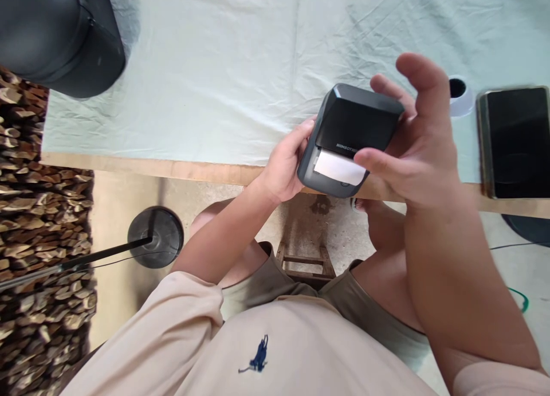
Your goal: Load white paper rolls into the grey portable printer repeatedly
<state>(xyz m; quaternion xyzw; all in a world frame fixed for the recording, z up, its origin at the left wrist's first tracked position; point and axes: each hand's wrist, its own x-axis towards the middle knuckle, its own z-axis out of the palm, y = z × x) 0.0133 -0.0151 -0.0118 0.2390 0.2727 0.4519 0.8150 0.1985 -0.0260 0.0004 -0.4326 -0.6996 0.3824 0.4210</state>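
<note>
A dark grey label printer [358, 121] with "NIIMBOT" lettering is held up, tilted, over the table's front edge. From its front slot comes a white label strip [339, 168]. My left hand [286, 161] is closed around the printer's left side, most of its fingers hidden behind it. At the opposite side is my right hand [423, 132], fingers spread and raised. Its thumb reaches across the front to the strip's right end; whether it presses there I cannot tell. Behind the right hand stands a white roll [461, 97] with a dark core.
A phone-like black device [519, 141] lies at the table's right edge. A black case [64, 38] occupies the far left corner of the pale cloth-covered table [206, 69]. Below are a round black stand base [155, 235] and a wooden stool [305, 261]. Stacked firewood [43, 224] lines the left.
</note>
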